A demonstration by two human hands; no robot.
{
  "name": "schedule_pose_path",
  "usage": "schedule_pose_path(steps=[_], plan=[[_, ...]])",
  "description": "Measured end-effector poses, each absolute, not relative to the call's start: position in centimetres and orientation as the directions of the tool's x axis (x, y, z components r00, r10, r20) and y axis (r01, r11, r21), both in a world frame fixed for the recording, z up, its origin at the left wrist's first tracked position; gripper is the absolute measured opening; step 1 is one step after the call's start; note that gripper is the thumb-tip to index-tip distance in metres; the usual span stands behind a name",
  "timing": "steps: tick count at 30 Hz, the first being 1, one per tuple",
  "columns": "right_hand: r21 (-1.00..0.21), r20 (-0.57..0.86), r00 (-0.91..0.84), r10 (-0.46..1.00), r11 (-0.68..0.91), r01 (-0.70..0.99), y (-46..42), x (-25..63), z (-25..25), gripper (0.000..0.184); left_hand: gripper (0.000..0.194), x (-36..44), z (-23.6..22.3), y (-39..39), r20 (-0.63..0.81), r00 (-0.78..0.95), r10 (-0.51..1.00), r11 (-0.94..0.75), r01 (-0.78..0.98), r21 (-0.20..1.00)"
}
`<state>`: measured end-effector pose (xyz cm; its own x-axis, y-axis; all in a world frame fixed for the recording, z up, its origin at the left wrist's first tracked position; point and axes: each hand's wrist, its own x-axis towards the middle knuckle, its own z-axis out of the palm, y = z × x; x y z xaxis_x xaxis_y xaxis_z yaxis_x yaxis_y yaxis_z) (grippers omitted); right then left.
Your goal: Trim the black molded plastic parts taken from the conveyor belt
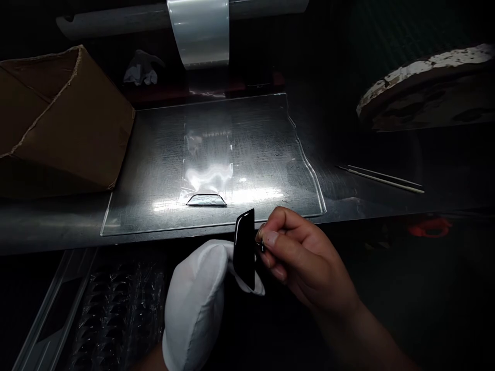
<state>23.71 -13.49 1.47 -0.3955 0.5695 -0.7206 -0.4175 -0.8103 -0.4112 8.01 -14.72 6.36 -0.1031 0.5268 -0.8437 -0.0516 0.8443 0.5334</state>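
Note:
My left hand [197, 304], in a white glove, is closed on a glossy black trapezoid-shaped piece [244, 252] held upright just in front of the bench edge. My bare right hand [305, 252] is closed in a pinch close to the right side of that piece. Something small, dark and shiny shows at its fingertips, too small to name. Beyond the hands, a similar trapezoid piece [206, 200] with a dark rim and pale reflecting face lies on the glass sheet [263, 139]. Clear film [208, 154] stretches over the glass behind it.
A cardboard box [88, 123] stands at the left. A roll of film [199, 31] hangs at the back. Two thin sticks [382, 179] lie on the right, below a large round object [429, 87]. A clear tray [112, 319] of dark pieces is at lower left, orange handles [429, 226] at right.

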Motion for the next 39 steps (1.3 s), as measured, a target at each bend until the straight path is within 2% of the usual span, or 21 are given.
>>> schedule_pose_path(steps=[4, 10, 12, 14, 16, 19, 21, 26, 30, 35, 39], plan=[[-0.512, -0.717, -0.323, 0.618, -0.781, -0.358, -13.4, 23.6, 2.2, 0.021, 0.044, 7.4, 6.1, -15.0, -0.835, -0.072, 0.545, 0.836, -0.034, 0.548], [-0.627, -0.709, -0.237, 0.664, -0.748, -0.216, -13.3, 23.2, 2.9, 0.019, 0.05, 7.4, 7.0, -15.2, -0.804, -0.029, 0.594, 0.801, -0.07, 0.595], [-0.65, -0.705, -0.22, 0.674, -0.739, -0.179, -13.3, 23.2, 2.9, 0.018, 0.038, 7.7, 7.0, -15.1, -0.798, -0.079, 0.597, 0.802, 0.024, 0.597], [-0.678, -0.69, -0.207, 0.694, -0.719, -0.153, -13.3, 23.1, 3.0, 0.018, 0.021, 7.9, 7.0, -14.9, -0.797, -0.178, 0.578, 0.815, 0.178, 0.551], [-0.697, -0.675, -0.205, 0.709, -0.703, -0.138, -13.4, 23.1, 3.0, 0.018, 0.018, 8.0, 6.9, -14.9, -0.8, -0.245, 0.548, 0.831, 0.266, 0.488], [-0.671, -0.683, -0.236, 0.691, -0.721, -0.172, -13.5, 23.0, 2.9, 0.019, 0.039, 7.8, 6.5, -15.4, -0.82, -0.198, 0.537, 0.841, 0.205, 0.501], [-0.616, -0.701, -0.274, 0.659, -0.753, -0.234, -13.6, 23.0, 2.7, 0.02, 0.046, 7.5, 6.3, -15.7, -0.826, -0.17, 0.537, 0.843, 0.125, 0.523], [-0.491, -0.718, -0.345, 0.605, -0.791, -0.364, -13.9, 23.4, 2.2, 0.02, 0.033, 6.9, 6.1, -15.6, -0.837, -0.17, 0.52, 0.853, 0.156, 0.499], [-0.472, -0.716, -0.361, 0.598, -0.795, -0.382, -13.9, 23.5, 2.1, 0.022, 0.032, 7.0, 6.2, -15.4, -0.841, -0.147, 0.521, 0.852, 0.154, 0.501], [-0.473, -0.706, -0.37, 0.604, -0.791, -0.389, -13.8, 23.5, 2.3, 0.022, 0.044, 6.9, 6.5, -15.6, -0.794, -0.177, 0.581, 0.813, 0.158, 0.56], [-0.48, -0.695, -0.369, 0.617, -0.78, -0.401, -13.9, 23.4, 2.4, 0.023, 0.04, 6.0, 5.8, -16.1, -0.813, -0.121, 0.57, 0.822, 0.097, 0.562]])
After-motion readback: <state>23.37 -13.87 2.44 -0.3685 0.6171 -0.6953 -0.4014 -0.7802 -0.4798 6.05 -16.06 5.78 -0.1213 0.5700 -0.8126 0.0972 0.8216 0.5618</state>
